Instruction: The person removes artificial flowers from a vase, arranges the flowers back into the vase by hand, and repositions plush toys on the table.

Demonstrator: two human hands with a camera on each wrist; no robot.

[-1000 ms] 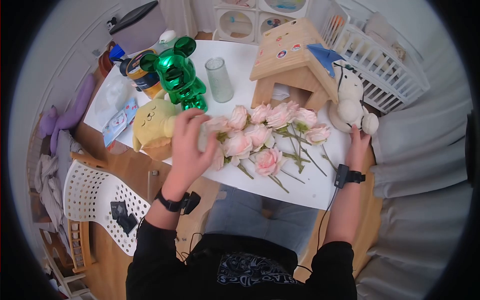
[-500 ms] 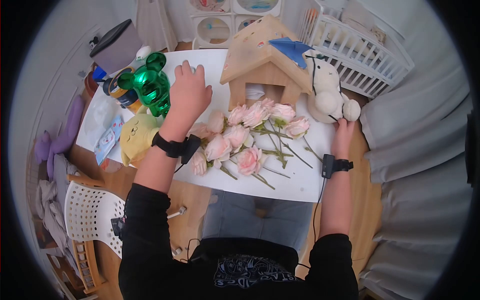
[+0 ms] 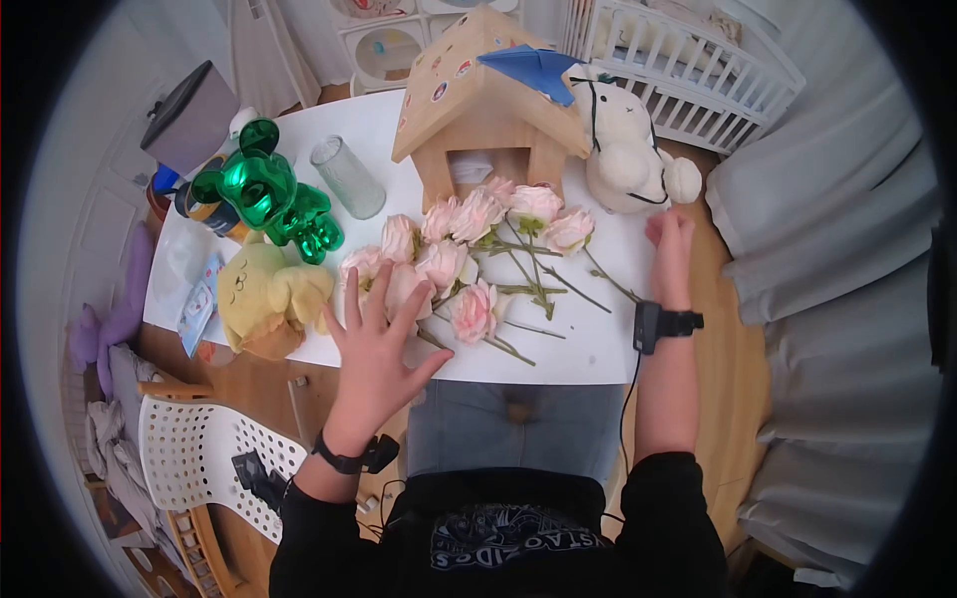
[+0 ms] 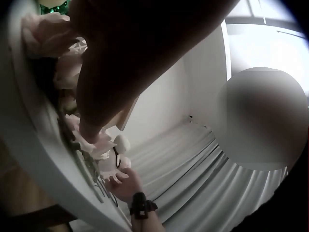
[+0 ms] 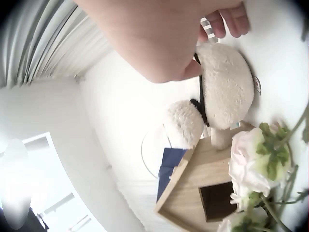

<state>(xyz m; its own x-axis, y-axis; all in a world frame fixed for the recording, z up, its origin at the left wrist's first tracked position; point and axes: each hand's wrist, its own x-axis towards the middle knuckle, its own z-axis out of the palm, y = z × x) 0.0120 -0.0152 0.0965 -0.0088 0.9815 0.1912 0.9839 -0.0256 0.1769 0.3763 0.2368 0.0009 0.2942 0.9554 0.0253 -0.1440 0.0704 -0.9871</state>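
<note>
Standing near grey curtains (image 3: 847, 329), a white table (image 3: 573, 349) bears pink roses (image 3: 444, 262)

Pale-pink roses (image 3: 478, 311), green stems (image 3: 514, 352); white bench (image 3: 578, 369); metallic green figure (image 3: 256, 187); yellow plush (image 3: 261, 299); my black shirt (image 3: 508, 490), pale-printed.

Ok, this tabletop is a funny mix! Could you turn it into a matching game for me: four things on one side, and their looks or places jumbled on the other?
Things:
1. Roses
2. Glass vase
3. Folded pointed thing
4. Round-eared figure

Looks or places:
A. Blue, on top of the wooden house
B. Shiny green
C. Colourless and see-through
D. Pink, lying on the white table

Right pairs: 1-D, 2-C, 3-A, 4-B
</note>
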